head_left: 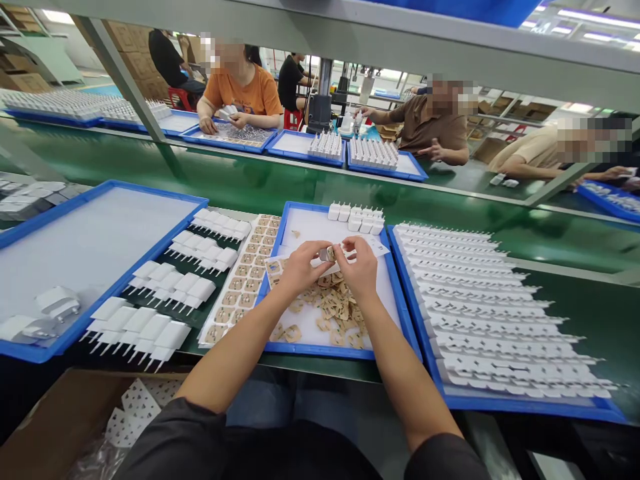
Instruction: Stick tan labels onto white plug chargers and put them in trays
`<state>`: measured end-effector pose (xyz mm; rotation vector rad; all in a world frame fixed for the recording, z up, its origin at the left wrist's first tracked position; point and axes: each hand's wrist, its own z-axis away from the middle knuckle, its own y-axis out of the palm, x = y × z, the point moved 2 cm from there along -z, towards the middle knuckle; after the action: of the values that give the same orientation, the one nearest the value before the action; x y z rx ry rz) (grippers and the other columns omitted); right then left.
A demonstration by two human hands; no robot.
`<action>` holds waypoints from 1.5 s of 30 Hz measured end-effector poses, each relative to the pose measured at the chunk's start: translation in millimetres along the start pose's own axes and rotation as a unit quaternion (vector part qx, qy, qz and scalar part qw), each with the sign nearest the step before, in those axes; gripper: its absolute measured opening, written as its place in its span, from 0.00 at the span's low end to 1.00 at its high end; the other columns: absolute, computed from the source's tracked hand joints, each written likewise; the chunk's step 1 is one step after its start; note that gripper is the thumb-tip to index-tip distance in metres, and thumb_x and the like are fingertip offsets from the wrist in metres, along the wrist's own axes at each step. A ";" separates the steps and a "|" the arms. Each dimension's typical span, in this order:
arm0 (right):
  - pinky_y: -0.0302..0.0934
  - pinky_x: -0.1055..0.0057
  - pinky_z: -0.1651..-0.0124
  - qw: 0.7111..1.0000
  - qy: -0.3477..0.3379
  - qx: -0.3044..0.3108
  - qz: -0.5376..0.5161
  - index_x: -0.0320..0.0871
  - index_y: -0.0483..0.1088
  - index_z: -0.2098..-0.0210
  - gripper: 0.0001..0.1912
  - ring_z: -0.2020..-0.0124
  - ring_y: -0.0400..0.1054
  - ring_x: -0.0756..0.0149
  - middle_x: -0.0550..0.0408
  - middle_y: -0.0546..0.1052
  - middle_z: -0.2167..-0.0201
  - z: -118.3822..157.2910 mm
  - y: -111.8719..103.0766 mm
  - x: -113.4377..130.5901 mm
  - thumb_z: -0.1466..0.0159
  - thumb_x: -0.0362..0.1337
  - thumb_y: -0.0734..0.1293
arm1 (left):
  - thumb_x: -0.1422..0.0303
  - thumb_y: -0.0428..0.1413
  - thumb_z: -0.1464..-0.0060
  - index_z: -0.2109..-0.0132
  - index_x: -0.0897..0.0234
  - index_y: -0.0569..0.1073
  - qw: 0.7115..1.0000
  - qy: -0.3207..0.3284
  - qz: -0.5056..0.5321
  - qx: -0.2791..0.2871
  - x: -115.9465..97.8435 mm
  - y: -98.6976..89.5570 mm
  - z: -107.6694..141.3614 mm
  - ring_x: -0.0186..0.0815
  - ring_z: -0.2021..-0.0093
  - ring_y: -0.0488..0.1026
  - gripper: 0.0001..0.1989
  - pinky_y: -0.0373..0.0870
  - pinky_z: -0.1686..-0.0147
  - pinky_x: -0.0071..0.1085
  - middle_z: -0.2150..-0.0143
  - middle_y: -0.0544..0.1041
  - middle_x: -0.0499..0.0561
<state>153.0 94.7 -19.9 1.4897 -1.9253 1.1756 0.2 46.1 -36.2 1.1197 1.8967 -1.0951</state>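
Note:
My left hand (302,267) and my right hand (359,265) meet above a blue-rimmed tray (320,349). Between my fingers is a small white adapter (327,255) with a grey and tan end; both hands pinch it. Below them lies a heap of small tan pieces (343,305). Several white adapters (356,217) with pins stand at the tray's far end. A white sheet with rows of tan stickers (245,277) lies along the tray's left side, and a smaller piece of sheet (275,268) is by my left hand.
Rows of white plugs (175,283) lie left of the sheet, beside another blue tray (110,220). A full tray of adapters (490,313) is on the right. Beyond the green belt (240,190), people sit at trays. A metal beam (350,33) crosses above; an open carton (60,420) is below left.

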 end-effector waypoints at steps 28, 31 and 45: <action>0.63 0.71 0.58 0.900 0.148 0.092 -0.400 0.46 0.70 0.67 0.04 0.58 0.68 0.67 0.57 0.73 0.59 3.5 12.6 0.6 0.42 0.36 0.70 | 0.75 0.59 0.45 0.47 0.56 0.67 0.951 0.252 -0.146 -0.098 -7.7 9.7 6.8 0.39 0.49 0.70 0.20 0.74 0.51 0.40 0.50 0.70 0.55; 0.64 0.71 0.59 0.901 0.153 0.086 -0.397 0.46 0.70 0.68 0.04 0.59 0.68 0.67 0.57 0.74 0.59 4.0 12.9 0.5 0.42 0.36 0.70 | 0.76 0.59 0.45 0.48 0.57 0.67 0.950 0.257 -0.151 -0.097 -7.0 10.5 6.8 0.40 0.49 0.69 0.19 0.73 0.50 0.41 0.50 0.70 0.55; 0.65 0.64 0.54 0.974 0.056 0.085 -0.202 0.46 0.73 0.64 0.06 0.56 0.70 0.61 0.53 0.76 0.60 -5.8 -2.3 2.4 0.38 0.41 0.67 | 0.70 0.62 0.48 0.50 0.59 0.70 0.991 0.131 0.002 -0.030 -7.1 7.2 4.2 0.38 0.49 0.72 0.18 0.79 0.59 0.32 0.49 0.72 0.54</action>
<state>153.5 97.9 -14.1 1.7572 -1.3862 1.2227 10.1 41.9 -34.3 1.2843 2.1124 -0.9178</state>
